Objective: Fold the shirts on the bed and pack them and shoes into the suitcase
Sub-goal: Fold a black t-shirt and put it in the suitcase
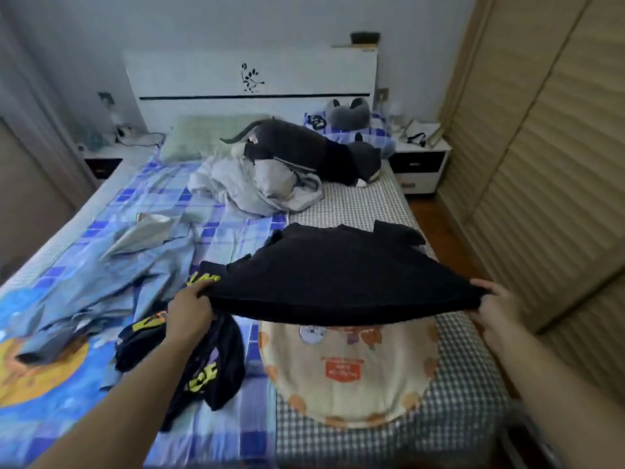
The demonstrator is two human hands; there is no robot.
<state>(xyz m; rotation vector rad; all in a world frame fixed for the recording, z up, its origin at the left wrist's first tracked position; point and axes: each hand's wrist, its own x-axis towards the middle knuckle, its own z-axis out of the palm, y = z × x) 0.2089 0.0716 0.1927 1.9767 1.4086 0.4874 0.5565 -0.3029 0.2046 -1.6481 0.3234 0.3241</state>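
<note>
Hands are both working the plain black fabric shirt point(338, 275), which I am seeing stretched over the right half of the bed: left hand point(189, 308) is pinching the near left corner of its edge with curled fingers, right hand point(497, 308) is gripping the near right corner the same way. Near edge is hanging taut above the round cream printed cushion point(348, 374); the shirt's far part is lying on the grey checked sheet point(351, 204). Second black shirt with yellow lettering point(203, 363) is lying crumpled under my left forearm, on the blue patchwork bed cover point(216, 231). Light blue denim garment point(111, 282) is sprawling just left of it. Pale grey crumpled clothes pile point(257, 187) is sitting mid-bed, with a dark grey plush cat toy point(311, 154) lying on its far side. Slatted beige wardrobe doors point(541, 147) are flanking the bed on the right.
</note>
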